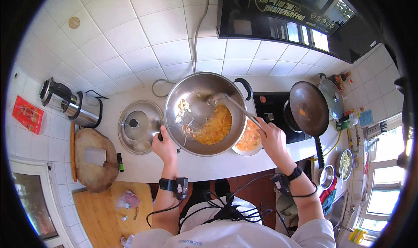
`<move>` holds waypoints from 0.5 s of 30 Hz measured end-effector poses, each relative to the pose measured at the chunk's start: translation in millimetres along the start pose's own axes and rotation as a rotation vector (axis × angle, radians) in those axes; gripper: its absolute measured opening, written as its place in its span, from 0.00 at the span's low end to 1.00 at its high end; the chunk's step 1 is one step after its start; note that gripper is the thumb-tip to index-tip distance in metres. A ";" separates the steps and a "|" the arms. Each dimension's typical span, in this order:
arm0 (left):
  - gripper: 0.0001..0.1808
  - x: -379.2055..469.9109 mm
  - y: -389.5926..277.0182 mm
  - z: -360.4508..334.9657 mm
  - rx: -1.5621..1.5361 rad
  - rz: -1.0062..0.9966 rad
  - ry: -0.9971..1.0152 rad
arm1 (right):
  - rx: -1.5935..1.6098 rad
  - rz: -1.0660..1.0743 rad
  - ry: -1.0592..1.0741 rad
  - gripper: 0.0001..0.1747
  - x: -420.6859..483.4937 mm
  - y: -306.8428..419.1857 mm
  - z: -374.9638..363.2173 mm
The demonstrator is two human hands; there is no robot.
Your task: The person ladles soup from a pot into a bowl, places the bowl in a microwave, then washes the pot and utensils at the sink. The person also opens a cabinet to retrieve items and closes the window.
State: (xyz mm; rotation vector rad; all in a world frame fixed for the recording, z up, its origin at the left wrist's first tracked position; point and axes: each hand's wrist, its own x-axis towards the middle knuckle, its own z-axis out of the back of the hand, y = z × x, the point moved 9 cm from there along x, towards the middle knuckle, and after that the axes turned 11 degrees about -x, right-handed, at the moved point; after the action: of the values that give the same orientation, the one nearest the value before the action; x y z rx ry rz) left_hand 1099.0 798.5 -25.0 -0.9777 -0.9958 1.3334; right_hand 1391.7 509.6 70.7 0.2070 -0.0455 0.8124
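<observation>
A large stainless steel wok [183, 143] is tilted towards me, with orange soupy food [215, 128] pooled in its lower part and pale bits stuck to its left wall. My left hand [165, 146] grips the wok's black side handle [160, 136]. In my right hand [271, 138] is the handle of a metal ladle [236, 105], whose bowl is inside the wok near the far right wall. A white bowl [247, 152] holding similar orange food stands at the wok's lower right, partly hidden by the wok and my right hand.
A steel lid [125, 140] lies left of the wok. Farther left are a wooden chopping block [94, 173] with a cleaver [95, 156] and a blender [89, 109]. On the right, a dark frying pan [308, 107] sits over the black cooktop [267, 99]. A range hood [287, 42] overhangs the back.
</observation>
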 end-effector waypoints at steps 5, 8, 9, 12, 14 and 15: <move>0.26 -18.2 -6.3 3.3 -0.058 0.035 -0.033 | -0.017 0.045 0.112 0.22 -34.6 -3.8 3.8; 0.25 -26.7 -15.8 5.7 -0.116 -0.051 -0.073 | 0.062 0.037 0.004 0.23 -30.5 9.6 4.1; 0.25 -28.7 -14.9 5.6 -0.108 -0.040 -0.072 | 0.091 0.020 -0.034 0.23 -25.4 16.6 -0.2; 0.25 -32.3 -11.6 5.1 -0.117 -0.018 -0.072 | 0.204 -0.007 -0.167 0.22 -1.0 42.5 -14.3; 0.25 -34.4 -10.2 3.4 -0.144 -0.027 -0.068 | 0.231 -0.015 -0.112 0.23 2.2 59.0 -25.9; 0.24 -34.7 -9.3 3.0 -0.106 -0.028 -0.065 | 0.270 0.018 -0.103 0.23 -0.8 67.6 -26.5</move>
State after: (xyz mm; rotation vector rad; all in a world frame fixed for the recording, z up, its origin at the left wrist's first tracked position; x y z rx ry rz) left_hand 1099.0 763.8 -15.6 -1.0014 -1.1356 1.3067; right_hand 1341.1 559.5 55.9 0.5042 -0.0345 0.8245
